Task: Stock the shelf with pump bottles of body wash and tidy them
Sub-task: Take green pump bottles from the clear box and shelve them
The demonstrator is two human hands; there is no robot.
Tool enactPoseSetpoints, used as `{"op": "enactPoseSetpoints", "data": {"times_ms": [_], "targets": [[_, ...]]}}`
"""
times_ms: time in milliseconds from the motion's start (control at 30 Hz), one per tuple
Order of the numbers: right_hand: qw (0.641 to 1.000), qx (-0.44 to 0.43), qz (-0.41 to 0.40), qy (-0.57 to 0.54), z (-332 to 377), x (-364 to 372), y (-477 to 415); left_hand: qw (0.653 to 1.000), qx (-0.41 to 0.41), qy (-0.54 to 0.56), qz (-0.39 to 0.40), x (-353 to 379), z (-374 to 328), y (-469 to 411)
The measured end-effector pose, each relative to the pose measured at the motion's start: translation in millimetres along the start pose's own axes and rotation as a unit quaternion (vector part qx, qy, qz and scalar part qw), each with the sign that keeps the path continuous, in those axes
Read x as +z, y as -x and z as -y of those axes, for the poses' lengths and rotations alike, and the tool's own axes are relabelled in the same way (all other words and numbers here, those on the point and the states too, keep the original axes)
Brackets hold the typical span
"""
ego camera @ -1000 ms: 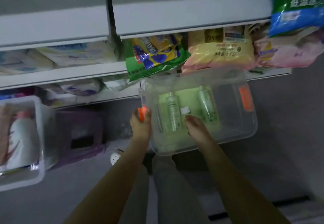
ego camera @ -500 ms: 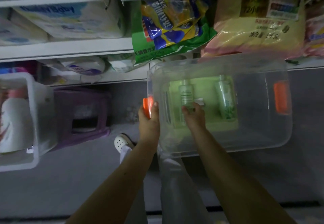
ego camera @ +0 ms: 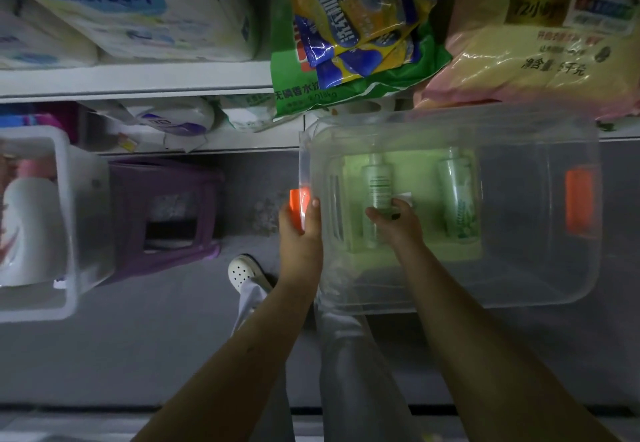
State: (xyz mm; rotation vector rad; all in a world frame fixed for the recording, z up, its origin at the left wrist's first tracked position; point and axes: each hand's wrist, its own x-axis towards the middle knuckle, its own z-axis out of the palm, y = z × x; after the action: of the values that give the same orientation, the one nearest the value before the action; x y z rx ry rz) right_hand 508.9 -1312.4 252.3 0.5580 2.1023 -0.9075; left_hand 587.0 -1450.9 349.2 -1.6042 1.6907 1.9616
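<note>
Two bare forearms reach down from the bottom edge, over grey trouser legs and one white shoe point(ego camera: 246, 272), the other foot hidden. The left hand point(ego camera: 299, 227) clenches round an orange handle point(ego camera: 298, 201) at the end of a clear bin point(ego camera: 554, 268). The right hand point(ego camera: 394, 227) is inside the bin, fingers curled round the lower part of a bottle point(ego camera: 377, 182) that lies on the bin's floor, top toward the shelf point(ego camera: 138, 78). A second bottle point(ego camera: 457, 195) lies apart to its right, parallel; these two are all the bin holds, on a pale green patch whose nature cannot be told. The dim light and cloudy plastic blur both labels and tops. A second orange handle point(ego camera: 578, 199) shows at the bin's far end. At left, a second bin point(ego camera: 65, 199), cut off by the frame edge, holds a white jug point(ego camera: 27, 233) and something pink, partly hidden. A purple stool point(ego camera: 162, 209) stands between the two bins. On the shelf beyond lie white packs point(ego camera: 138, 15), a green bag point(ego camera: 346, 46) overhanging the edge and a yellow bag point(ego camera: 536, 50), its right side cut off.
</note>
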Motion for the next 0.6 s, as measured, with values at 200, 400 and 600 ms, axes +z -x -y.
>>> {"op": "enactPoseSetpoints", "data": {"times_ms": [200,400,600], "targets": [[0.999,-0.006,0.03,-0.015,-3,4,-5,1.0,0.004,0.002,-0.006,2,-1,0],[0.975,0.065,0.139,-0.162,-5,-17,-2,1.0,0.007,-0.005,-0.007,1,0,1],[0.954,0.036,0.164,-0.248,13,-55,64,1.0,-0.007,-0.015,-0.001,-3,-3,1]]}}
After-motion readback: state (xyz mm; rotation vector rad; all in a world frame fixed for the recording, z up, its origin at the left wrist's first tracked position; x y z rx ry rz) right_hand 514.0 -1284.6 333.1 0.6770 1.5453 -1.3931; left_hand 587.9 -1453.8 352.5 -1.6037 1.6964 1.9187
